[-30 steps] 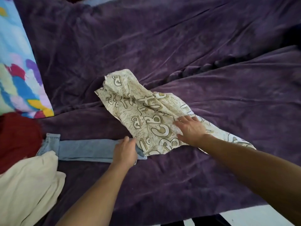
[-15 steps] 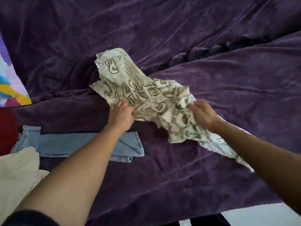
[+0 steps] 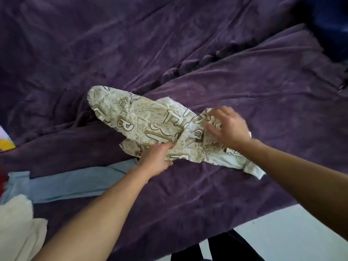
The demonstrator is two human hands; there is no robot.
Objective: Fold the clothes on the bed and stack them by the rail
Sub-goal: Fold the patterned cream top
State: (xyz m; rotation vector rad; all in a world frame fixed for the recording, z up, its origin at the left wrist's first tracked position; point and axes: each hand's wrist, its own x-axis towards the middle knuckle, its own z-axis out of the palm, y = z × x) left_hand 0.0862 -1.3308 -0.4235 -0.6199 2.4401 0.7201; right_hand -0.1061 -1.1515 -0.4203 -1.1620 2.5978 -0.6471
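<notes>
**A:** From the head view, where is the cloth being folded?

**B:** The printed cloth, cream with big outlined letters, lies rumpled on the purple blanket covering the bed. It is about midway along the bed and closer to the near edge than the far one. Its far-left end lies fairly flat, and its right end is bunched up.

**A:** And the left grip?

**B:** It is clamped on the cloth's near edge, with the thumb on top of a fold and the fingers tucked beneath it.

**A:** The right grip?

**B:** It sits on top of the bunched right end with the fingers bent and spread. They are blurred, so I cannot tell whether they pinch the fabric or only press on it.

**A:** What else is on the bed?

**B:** A light blue denim piece lies flat toward the left edge. Its right end reaches the left wrist and meets the printed cloth. A cream garment is heaped at the near left corner, overlapping the denim's end. A bright patterned pillow shows at the left edge. Pale floor shows beyond the near edge.
</notes>
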